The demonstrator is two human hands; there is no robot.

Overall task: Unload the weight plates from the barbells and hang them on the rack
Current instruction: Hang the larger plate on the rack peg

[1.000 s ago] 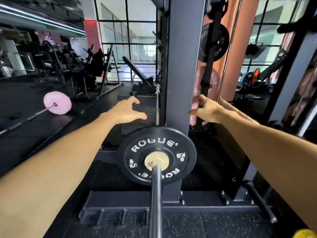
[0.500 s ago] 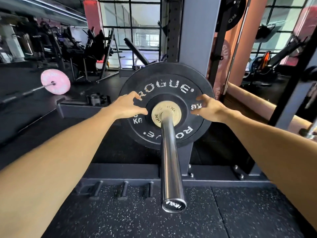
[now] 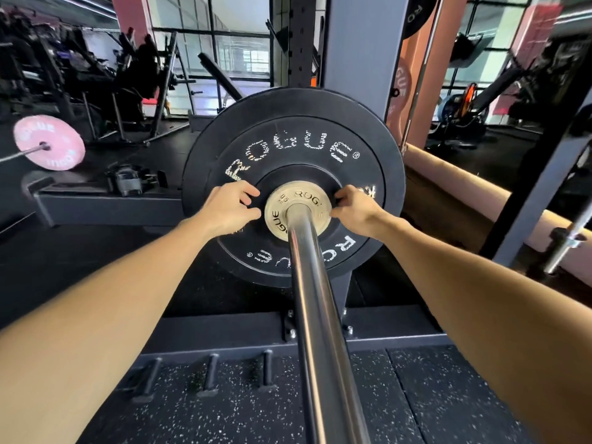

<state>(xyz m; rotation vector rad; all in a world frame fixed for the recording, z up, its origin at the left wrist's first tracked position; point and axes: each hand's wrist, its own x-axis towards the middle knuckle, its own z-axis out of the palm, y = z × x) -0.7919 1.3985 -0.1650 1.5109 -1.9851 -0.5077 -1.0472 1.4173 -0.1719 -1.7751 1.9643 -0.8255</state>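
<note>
I am facing the black plate [image 3: 293,149] head on; it is sitting on the barbell sleeve [image 3: 315,315], which is running from its centre toward me and passing out of the bottom edge. Against its face, around the sleeve, a small gold plate [image 3: 278,216] is sitting, and my two hands are lying at either side of that one. My left hand [image 3: 229,209] is resting on the black face just left of the gold disc, fingers curled with the tips at its rim; my right hand [image 3: 354,208] is doing the same on the right. I cannot tell whether either hand is actually pinching the gold disc or only touching beside it.

My hands are covering part of the white lettering, and the sleeve is hiding the plate's lowest part. The rack upright [image 3: 362,46] is rising just behind the plate, its top cut off. Another dark plate [image 3: 416,14] is hanging high on the right, mostly out of frame.

Black speckled rubber flooring [image 3: 400,395] is lying below, with short pegs [image 3: 209,373] standing on the rack's base. Far left, a pink plate [image 3: 48,142] is sitting on another bar, with blurred machines and large windows beyond.
</note>
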